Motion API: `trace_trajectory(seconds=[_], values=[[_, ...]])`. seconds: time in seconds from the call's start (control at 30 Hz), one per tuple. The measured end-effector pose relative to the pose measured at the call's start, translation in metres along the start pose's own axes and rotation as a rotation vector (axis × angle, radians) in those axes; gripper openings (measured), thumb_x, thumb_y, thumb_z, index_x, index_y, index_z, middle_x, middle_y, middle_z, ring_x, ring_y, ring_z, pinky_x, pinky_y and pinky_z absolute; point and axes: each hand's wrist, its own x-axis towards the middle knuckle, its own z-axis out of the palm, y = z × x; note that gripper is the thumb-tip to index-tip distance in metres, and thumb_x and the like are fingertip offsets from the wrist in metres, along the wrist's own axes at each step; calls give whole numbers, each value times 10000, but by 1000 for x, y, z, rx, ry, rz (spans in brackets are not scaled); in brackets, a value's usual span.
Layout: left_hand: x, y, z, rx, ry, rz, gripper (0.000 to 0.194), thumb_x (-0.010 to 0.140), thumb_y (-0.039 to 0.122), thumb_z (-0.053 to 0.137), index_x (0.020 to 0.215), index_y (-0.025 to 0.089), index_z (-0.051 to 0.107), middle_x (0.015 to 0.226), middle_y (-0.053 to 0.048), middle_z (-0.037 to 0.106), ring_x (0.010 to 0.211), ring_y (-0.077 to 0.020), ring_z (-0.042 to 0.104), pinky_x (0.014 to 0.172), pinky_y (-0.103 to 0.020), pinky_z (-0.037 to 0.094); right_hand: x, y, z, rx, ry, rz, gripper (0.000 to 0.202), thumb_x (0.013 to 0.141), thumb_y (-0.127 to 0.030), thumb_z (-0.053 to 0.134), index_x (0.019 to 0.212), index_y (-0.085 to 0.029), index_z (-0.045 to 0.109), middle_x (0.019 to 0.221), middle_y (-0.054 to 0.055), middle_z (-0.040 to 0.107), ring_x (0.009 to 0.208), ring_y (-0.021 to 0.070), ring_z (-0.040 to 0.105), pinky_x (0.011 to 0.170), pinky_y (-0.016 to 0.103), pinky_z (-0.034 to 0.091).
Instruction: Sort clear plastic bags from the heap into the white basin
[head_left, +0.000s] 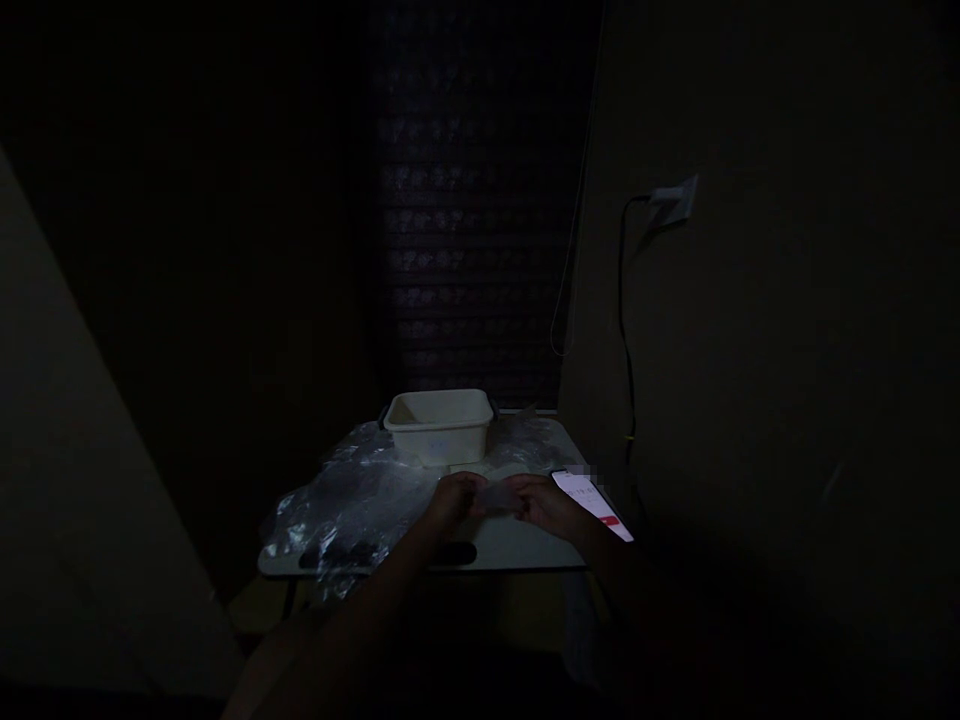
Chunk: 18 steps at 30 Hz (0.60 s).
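Both hands meet over the front middle of a small white table [517, 545] in a very dark room. Between them is a small, thin, pale translucent piece [496, 495], perhaps plastic; its exact kind is too dim to make out. My left hand [455, 500] is closed on its left side, fingers bent. My right hand [546, 502] pinches its right side. Clear plastic sheeting [352, 500] lies crumpled to the left of my left hand. Just behind the hands stands a white plastic tub [442, 440] with dark handles.
A phone [592, 505] with a lit screen lies at the table's right edge, beside my right wrist. A black cable [622, 300] hangs from a wall socket [675, 200] on the right. Dark blinds [465, 230] with a cord cover the back. A pale wall edge stands at left.
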Motion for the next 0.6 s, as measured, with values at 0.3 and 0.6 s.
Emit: trace_trajectory(seconds=[0.3,0.6], values=[[3,-1,-3,33,23,-96,223,616,295,368,555,114,484,474,8,466,385,-76,438,393,-204,338,0,-1,-5,124,-1,109,196,650,-266,364,758,-154,483,615,16,547,595,142,528,594,332,395],[8,-15,-1,274,58,96,224,567,104,461,790,122,478,559,24,499,459,-67,469,457,-195,371,7,16,-12,-111,278,-5,397,498,-100,550,877,-166,450,616,-6,533,575,119,517,517,256,391]])
